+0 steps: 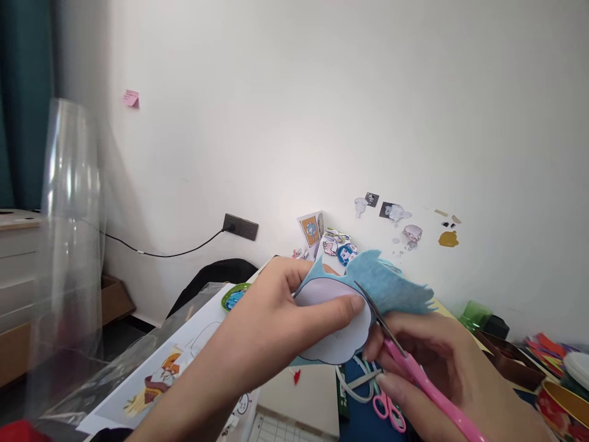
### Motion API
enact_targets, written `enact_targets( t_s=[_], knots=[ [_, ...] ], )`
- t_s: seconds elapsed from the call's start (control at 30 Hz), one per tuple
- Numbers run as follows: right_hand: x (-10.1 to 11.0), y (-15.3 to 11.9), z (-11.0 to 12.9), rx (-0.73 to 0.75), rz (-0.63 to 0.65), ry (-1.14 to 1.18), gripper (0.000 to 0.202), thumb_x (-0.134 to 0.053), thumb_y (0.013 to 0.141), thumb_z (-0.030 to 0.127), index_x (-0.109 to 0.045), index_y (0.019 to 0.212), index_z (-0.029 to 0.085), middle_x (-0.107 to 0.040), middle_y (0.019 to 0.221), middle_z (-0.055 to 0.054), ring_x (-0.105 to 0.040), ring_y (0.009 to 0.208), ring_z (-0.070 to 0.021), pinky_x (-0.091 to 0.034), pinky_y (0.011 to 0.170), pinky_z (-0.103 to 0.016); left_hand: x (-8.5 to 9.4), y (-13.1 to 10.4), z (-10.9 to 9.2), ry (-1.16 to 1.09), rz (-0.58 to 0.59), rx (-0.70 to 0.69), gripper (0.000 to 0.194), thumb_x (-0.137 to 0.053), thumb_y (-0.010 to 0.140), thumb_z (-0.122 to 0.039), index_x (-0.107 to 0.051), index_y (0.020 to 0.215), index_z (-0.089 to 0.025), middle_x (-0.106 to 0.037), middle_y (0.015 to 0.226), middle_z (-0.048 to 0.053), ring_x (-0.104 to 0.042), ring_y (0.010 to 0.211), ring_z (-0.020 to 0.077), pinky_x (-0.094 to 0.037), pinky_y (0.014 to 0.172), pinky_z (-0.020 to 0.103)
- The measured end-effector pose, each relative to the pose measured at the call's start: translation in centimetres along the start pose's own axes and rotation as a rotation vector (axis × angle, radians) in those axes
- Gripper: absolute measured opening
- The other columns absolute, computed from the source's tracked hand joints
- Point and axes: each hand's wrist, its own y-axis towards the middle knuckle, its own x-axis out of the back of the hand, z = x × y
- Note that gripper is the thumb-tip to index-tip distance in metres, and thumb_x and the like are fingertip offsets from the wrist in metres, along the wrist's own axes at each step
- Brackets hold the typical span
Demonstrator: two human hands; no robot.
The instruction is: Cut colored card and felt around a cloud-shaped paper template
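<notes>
My left hand (294, 307) pinches a white paper template (340, 344) with a scalloped dark outline against a sheet of light blue felt (391, 285). The thumb lies flat across the paper; the other fingers are mostly hidden behind it. In my right hand (427, 356) is a pair of scissors (427, 380) with pink handles. The blades stand slightly apart at the template's right edge, with felt between them. A ragged flap of felt sticks out to the right, above my right hand.
Small pink scissors (389, 411) lie on the table below my hands. A green dish (230, 299) with blue pieces is at left, near a printed sheet (133, 393). Coloured felt (547, 350) and a patterned tin (564, 405) stand at right. A wall socket (243, 227) holds a plugged cable.
</notes>
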Motion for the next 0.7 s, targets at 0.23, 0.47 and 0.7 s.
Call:
enact_targets(
  t_s=[0.23,0.47,0.7],
  knots=[
    [-0.2,-0.3,0.3,-0.065,-0.042,0.039,0.023,-0.070,0.061,0.016,-0.067,0.083,0.020,-0.065,0.076,-0.004,-0.059,0.067,-0.0222,-0.047,0.058,-0.031,-0.1,0.2,0.4,0.010,0.011,0.000,0.024,-0.057,0.080,-0.032,-0.062,0.065,-0.014,-0.057,0.061,0.002,-0.047,0.054,0.0114,-0.033,0.049,0.022],
    [-0.3,0.4,0.7,0.024,0.028,-0.011,0.008,-0.066,0.063,0.022,-0.060,0.068,0.020,-0.056,0.064,-0.001,-0.052,0.060,-0.0186,-0.039,0.051,-0.027,-0.1,0.3,0.0,-0.008,0.022,-0.024,0.023,-0.056,0.080,-0.025,-0.064,0.063,-0.013,-0.059,0.062,0.002,-0.046,0.055,0.0100,-0.034,0.050,0.021],
    [-0.2,0.3,1.3,0.015,0.029,-0.054,0.011,-0.065,0.065,0.022,-0.055,0.062,0.020,-0.050,0.059,0.001,-0.047,0.057,-0.0164,-0.036,0.050,-0.026,-0.1,0.2,-0.1,-0.003,0.004,-0.011,0.022,-0.059,0.079,-0.028,-0.062,0.063,-0.013,-0.056,0.061,0.001,-0.045,0.054,0.0100,-0.033,0.049,0.021]
  ],
)
